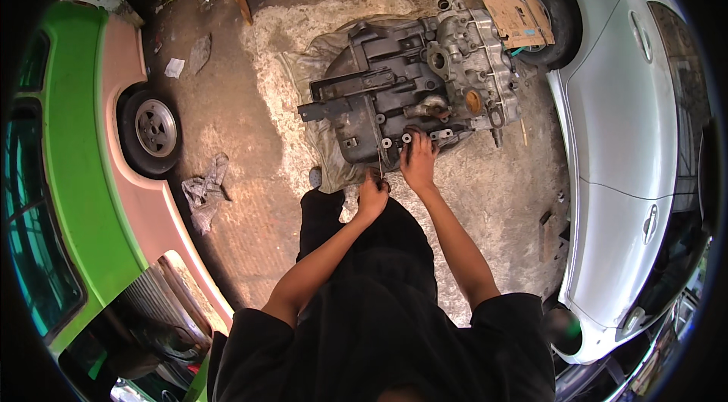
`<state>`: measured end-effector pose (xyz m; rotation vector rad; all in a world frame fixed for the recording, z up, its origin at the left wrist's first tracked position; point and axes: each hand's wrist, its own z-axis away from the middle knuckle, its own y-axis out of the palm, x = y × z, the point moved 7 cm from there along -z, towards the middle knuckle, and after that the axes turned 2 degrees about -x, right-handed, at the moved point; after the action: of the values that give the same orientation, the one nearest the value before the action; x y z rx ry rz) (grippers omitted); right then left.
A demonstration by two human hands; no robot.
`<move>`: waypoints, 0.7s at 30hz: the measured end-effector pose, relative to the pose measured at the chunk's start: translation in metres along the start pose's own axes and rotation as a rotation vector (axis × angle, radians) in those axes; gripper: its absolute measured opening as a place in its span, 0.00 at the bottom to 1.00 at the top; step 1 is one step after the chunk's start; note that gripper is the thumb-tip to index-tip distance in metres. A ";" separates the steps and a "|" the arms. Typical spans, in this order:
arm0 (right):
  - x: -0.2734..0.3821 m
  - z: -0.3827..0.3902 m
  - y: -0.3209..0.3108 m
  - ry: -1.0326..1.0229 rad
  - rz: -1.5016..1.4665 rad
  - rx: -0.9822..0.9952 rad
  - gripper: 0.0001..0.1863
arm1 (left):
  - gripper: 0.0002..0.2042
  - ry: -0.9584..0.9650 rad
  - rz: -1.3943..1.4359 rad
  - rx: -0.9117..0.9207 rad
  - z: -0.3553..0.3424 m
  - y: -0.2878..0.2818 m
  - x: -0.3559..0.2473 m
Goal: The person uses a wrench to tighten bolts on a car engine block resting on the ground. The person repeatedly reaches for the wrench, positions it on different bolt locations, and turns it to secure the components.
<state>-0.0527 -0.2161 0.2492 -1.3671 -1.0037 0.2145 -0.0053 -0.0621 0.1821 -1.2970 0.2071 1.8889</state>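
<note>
A large grey metal gearbox housing [402,91] lies on a cloth on the concrete ground in front of me. My right hand [418,159] rests flat on its near edge, fingers spread over the bolt holes. My left hand [373,193] is closed around the handle of a thin tool [380,167] whose shaft points up at the housing's near edge. I stand over it in dark clothes.
A green and pink vehicle [83,174] with a wheel [152,130] stands on the left. A silver car [622,136] is on the right, with cardboard [519,19] by its tyre. A grey rag [205,191] lies on the ground; litter is scattered at the far side.
</note>
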 end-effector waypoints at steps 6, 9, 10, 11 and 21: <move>0.000 0.000 0.002 -0.001 0.039 -0.003 0.25 | 0.10 0.238 -0.440 0.104 -0.032 0.021 -0.001; 0.000 0.000 0.001 0.011 0.026 0.017 0.25 | 0.13 0.205 -0.508 0.089 -0.023 0.016 -0.004; 0.001 -0.001 0.000 -0.001 0.025 0.005 0.26 | 0.14 0.188 -0.502 0.061 -0.019 0.013 -0.005; 0.000 -0.001 0.000 0.011 0.021 0.009 0.26 | 0.16 0.177 -0.495 0.059 -0.016 0.013 -0.006; 0.000 0.000 0.002 0.024 0.027 0.026 0.25 | 0.34 0.126 -0.564 0.071 -0.011 0.016 0.008</move>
<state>-0.0519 -0.2159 0.2470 -1.3577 -0.9597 0.2303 -0.0100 -0.0744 0.1654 -1.2645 -0.0295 1.3137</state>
